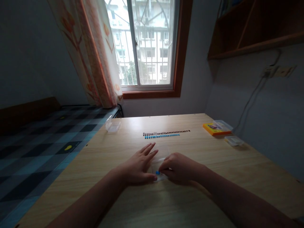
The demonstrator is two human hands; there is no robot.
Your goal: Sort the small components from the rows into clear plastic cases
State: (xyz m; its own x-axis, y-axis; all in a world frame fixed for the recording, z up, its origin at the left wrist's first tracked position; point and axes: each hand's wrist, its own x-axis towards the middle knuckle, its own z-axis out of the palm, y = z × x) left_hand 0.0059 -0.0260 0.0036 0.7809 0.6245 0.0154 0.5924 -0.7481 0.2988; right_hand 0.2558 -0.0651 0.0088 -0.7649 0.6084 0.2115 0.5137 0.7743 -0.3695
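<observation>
My left hand (139, 164) lies flat on the wooden table (95, 177), fingers stretched out, its edge against a small clear plastic box (159, 163). My right hand (178, 167) is curled on the box's right side, its fingertips pinched at a tiny blue piece (157, 173) at the box's near end. Farther back on the table lie a row of several small dark pieces (166, 132) and, just in front of it, a row of several small blue pieces (162, 136).
A clear open box (112, 125) sits at the table's far left. An orange-yellow box (214, 128) with clear cases (234, 140) stands at the far right by the wall. A bed with a checked cover (35, 142) lies left of the table. Window and curtain are behind.
</observation>
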